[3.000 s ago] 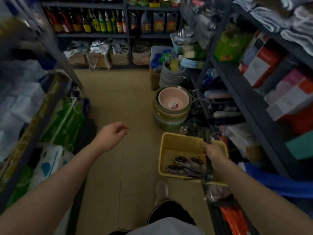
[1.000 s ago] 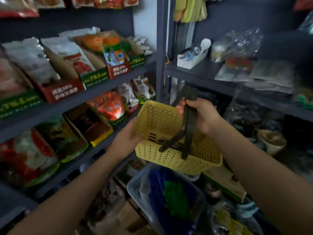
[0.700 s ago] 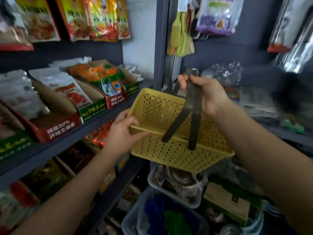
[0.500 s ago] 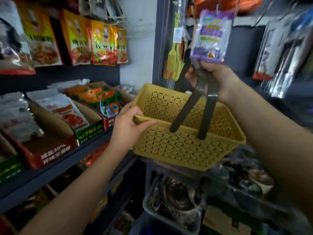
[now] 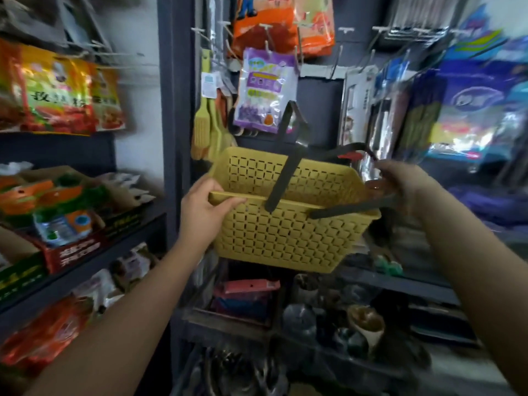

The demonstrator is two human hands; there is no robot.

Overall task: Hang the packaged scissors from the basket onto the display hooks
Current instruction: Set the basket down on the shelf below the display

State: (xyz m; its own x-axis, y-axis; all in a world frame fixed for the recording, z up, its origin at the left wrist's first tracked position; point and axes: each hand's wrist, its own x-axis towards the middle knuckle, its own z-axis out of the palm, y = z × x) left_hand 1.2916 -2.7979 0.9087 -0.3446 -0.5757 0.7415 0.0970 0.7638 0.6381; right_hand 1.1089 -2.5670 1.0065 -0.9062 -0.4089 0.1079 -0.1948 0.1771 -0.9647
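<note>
— Left hand (image 5: 204,205) first: what's it doing?
— Thumb curled over the near rim of the yellow basket (image 5: 285,238), fingers wrapped under that rim, at about nine o'clock of the basket.
— And the right hand (image 5: 400,185)?
— At three o'clock of the basket, fingers curled around one dark handle (image 5: 351,208), which is swung out sideways. The other handle (image 5: 288,155) stands up over the middle.
— Where are the scissors?
— Can't tell; the basket is held up at shelf height and its inside is hidden from this angle.
— The display hooks (image 5: 345,31)?
— On the panel at twelve o'clock above the basket. A purple packet (image 5: 264,87) hangs just above its far rim, yellow spatulas (image 5: 210,130) at eleven o'clock.
</note>
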